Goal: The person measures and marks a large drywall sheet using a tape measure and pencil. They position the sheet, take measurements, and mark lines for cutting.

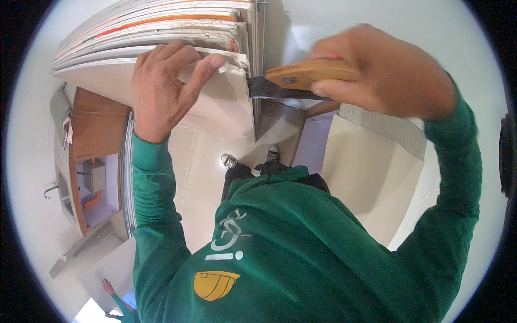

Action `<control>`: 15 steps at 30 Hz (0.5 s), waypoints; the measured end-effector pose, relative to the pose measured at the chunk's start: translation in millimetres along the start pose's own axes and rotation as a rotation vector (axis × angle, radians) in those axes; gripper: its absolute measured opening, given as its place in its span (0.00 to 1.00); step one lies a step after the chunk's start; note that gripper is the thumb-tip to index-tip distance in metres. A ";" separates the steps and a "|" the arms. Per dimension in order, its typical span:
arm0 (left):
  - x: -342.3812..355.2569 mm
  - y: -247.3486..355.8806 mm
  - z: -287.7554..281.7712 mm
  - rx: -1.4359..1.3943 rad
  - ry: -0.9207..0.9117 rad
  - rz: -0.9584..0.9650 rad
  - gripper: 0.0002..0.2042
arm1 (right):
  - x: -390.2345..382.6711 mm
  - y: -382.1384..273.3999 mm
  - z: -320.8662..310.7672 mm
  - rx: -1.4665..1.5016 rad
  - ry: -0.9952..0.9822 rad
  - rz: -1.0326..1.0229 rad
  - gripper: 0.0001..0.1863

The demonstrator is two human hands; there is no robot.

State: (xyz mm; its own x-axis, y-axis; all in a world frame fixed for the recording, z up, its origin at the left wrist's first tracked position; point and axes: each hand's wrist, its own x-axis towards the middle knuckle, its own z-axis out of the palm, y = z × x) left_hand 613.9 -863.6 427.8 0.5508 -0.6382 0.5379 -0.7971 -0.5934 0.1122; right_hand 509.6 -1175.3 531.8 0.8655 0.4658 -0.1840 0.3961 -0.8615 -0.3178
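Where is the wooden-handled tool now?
In the head view, the wooden-handled tool is upper centre-right, in the right hand, its blade beside the front board.

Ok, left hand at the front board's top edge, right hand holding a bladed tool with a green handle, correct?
The handle of the bladed tool in the right hand is yellowish brown, not green, as the head view shows. The left hand is at the top edge of the front board.

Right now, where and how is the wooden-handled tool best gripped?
Probably by the handle, coming from the person's right: it is thick and rounded, suiting wrapped fingers, while the dark, flat blade reaches left to the boards. The right hand grips there now.
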 end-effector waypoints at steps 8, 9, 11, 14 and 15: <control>10.3 32.3 -2.1 0.102 -0.083 -0.052 0.31 | -80.5 4.4 7.6 0.000 0.024 0.213 0.16; 11.1 38.8 -2.2 0.106 -0.084 -0.031 0.31 | -75.6 4.0 20.7 -0.110 0.037 0.184 0.16; 12.3 40.3 0.2 0.091 -0.088 -0.009 0.32 | -60.8 19.8 55.0 0.034 0.231 0.000 0.17; 8.2 44.5 -1.8 0.087 -0.068 0.017 0.31 | -11.2 16.0 93.2 0.084 0.011 0.120 0.16; 8.0 45.8 -2.1 0.071 -0.095 0.011 0.31 | 3.2 12.7 106.5 0.102 -0.071 0.158 0.16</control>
State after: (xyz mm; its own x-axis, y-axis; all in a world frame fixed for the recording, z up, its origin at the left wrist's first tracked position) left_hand 581.3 -894.9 439.0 0.5660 -0.6861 0.4571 -0.7852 -0.6176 0.0452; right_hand 484.8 -1163.2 428.0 0.8891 0.3429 -0.3031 0.2212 -0.9017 -0.3714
